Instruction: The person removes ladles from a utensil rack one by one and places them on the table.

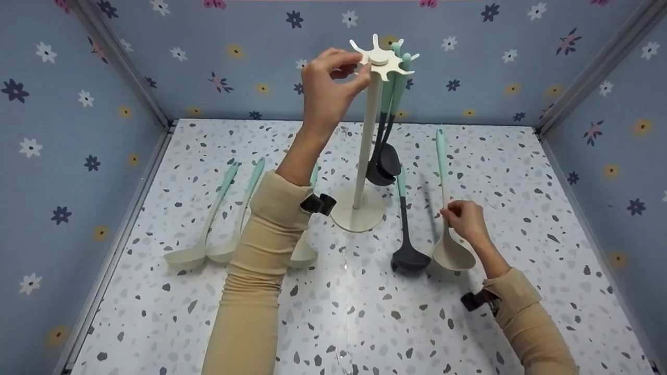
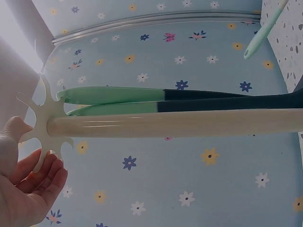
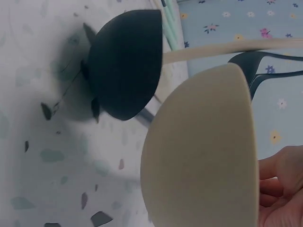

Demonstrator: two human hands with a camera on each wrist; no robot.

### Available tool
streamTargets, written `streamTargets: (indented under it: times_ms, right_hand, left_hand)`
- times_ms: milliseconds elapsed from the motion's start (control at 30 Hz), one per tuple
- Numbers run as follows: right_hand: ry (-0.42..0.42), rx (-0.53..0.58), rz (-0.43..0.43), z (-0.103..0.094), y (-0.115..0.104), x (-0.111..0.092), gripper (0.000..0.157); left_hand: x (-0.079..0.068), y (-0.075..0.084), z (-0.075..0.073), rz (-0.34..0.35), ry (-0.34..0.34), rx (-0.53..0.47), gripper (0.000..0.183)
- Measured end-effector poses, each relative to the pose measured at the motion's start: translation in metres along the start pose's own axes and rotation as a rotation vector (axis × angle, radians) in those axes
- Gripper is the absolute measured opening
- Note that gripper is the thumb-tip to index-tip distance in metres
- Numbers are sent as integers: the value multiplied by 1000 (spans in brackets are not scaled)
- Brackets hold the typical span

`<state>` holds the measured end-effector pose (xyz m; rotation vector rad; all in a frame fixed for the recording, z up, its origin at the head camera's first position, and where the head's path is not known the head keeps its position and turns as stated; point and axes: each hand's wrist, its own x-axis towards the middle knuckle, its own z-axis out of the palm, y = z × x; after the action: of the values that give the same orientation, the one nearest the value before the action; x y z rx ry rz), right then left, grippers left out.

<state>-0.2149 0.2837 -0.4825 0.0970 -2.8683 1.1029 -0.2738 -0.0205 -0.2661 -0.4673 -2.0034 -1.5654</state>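
Observation:
A cream utensil stand (image 1: pixel 363 151) has a star-shaped top of hooks and a round base. My left hand (image 1: pixel 333 83) grips the hooked top between thumb and fingers; the left wrist view shows the fingers (image 2: pixel 49 177) curled at one hook. Two dark utensils (image 1: pixel 383 166) with mint handles hang on the far right hooks. Right of the stand, my right hand (image 1: pixel 467 221) pinches the shaft of a beige ladle (image 1: pixel 453 253) with a mint handle. In the right wrist view the ladle's bowl (image 3: pixel 203 151) fills the middle. Beside it lies a dark ladle (image 1: pixel 410 259).
Several pale ladles with mint handles lie left of the stand, among them an outer left ladle (image 1: pixel 187 257) and one partly behind my left sleeve (image 1: pixel 304 253). Flower-patterned walls (image 1: pixel 219 67) enclose the speckled tabletop (image 1: pixel 354 312) at the back and both sides.

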Motion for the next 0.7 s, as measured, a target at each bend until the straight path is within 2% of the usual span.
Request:
streamTargets:
  times_ms: [233,500,700]
  right_hand:
    - [-60,-25,71,5,15,6,14]
    - [-156,-42,195,11,28,7,21]
    - [-218,-73,260,16,34,10,19]
  left_hand:
    - [-3,1,-2,56,6,-6,20]
    - [-3,1,-2,52,8,2,21]
    - [-3,3,-2,37,4,5,21]
